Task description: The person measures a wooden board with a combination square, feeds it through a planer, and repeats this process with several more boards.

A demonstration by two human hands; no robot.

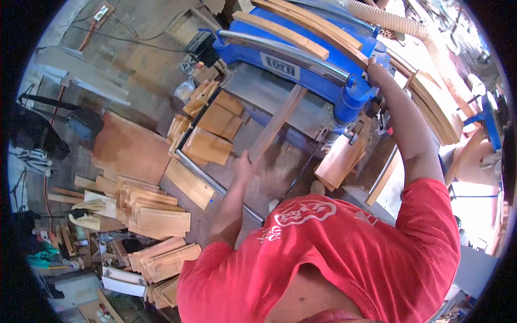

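Note:
A blue thickness planer (250, 55) with "torn" lettering stands in front of me. My left hand (245, 168) is closed around the near end of a wooden board (278, 121), whose far end lies at the planer's mouth, above the metal bed (253, 86). On top of the machine rest long wooden strips, among them a loose one (283, 33). My right hand (376, 72) reaches up to the planer's right side, its fingers closed on the near end of a strip (353, 53); the fingertips are partly hidden.
Stacked boards (156, 210) lie on the floor at left, with more boards (212, 129) beside the metal frame rail (202, 177). Another pile (342, 159) sits right of the bed. A ribbed hose (388, 19) runs along the back. Long planks (436, 110) lie at right.

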